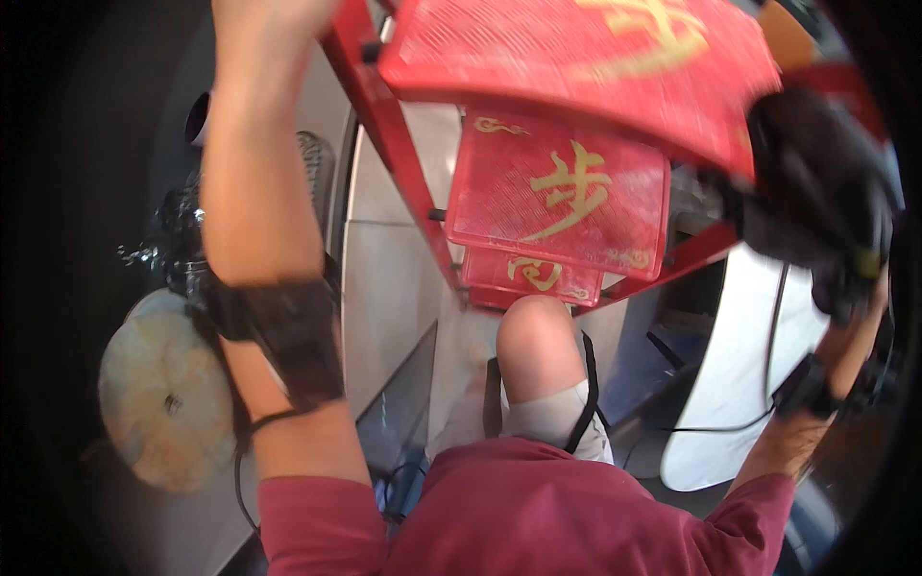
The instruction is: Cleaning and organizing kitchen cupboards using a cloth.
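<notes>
A red folding step ladder stands before me, its ridged treads decorated with gold characters. The large top tread is blurred and nearest to me; lower treads show beneath it. At the top left, my left hand is beside the ladder's red side rail; the frame's edge cuts off its fingers. My right hand, which looks dark-gloved and is blurred, lies against the right side of the top tread. Whether its fingers close on the frame cannot be made out. My bare knee is by the lowest treads.
A round, mottled disc like a stool seat is at left, below crinkled black plastic. A white curved tabletop with a black cable lies at right. Pale tiles cover the floor.
</notes>
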`<state>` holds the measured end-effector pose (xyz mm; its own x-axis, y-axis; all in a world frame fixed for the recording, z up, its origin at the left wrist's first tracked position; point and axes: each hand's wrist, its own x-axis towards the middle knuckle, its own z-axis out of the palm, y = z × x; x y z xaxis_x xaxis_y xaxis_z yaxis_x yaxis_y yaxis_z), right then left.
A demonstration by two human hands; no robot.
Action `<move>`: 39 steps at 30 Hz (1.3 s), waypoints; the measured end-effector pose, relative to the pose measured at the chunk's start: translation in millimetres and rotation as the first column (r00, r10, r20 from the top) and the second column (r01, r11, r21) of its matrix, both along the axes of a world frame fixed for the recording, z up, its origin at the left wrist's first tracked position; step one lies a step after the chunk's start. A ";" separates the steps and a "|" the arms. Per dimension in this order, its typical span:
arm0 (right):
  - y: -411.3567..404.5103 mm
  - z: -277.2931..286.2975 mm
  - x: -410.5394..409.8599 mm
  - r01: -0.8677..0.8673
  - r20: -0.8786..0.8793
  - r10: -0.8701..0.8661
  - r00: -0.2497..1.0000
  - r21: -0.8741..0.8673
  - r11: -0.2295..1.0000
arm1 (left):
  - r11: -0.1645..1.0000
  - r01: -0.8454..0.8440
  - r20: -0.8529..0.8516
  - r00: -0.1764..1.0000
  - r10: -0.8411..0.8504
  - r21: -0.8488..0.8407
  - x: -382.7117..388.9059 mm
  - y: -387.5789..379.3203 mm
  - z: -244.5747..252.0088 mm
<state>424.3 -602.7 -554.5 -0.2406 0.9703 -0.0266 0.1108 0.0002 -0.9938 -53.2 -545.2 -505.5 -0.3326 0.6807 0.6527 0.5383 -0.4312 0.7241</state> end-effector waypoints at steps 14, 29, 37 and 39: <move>61.5 -7.0 -82.2 0.073 -0.013 -0.073 0.997 0.331 0.941 | 0.804 0.496 0.275 0.864 -0.422 -0.327 -32.1 -39.7 -80.6; 38.8 -1.2 -97.9 0.135 0.052 -0.163 0.985 0.350 0.927 | 0.869 0.215 0.492 0.870 0.037 -0.446 -25.0 -68.2 -237.5; 29.5 -4.6 -111.9 0.267 -0.234 -0.216 0.948 0.216 0.939 | 0.952 0.055 0.395 0.916 0.072 -0.302 -25.2 -69.8 -259.5; 16.0 17.1 -127.4 0.390 -0.254 -0.328 0.910 0.251 0.886 | 0.964 0.085 0.416 0.909 0.029 -0.253 -19.5 -64.4 -259.9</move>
<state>296.9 -586.7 -537.4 0.1555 0.9473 0.2801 -0.0408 0.2895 -0.9563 -72.6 -609.5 -765.4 -0.5109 0.8194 0.2597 0.1574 -0.2079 0.9654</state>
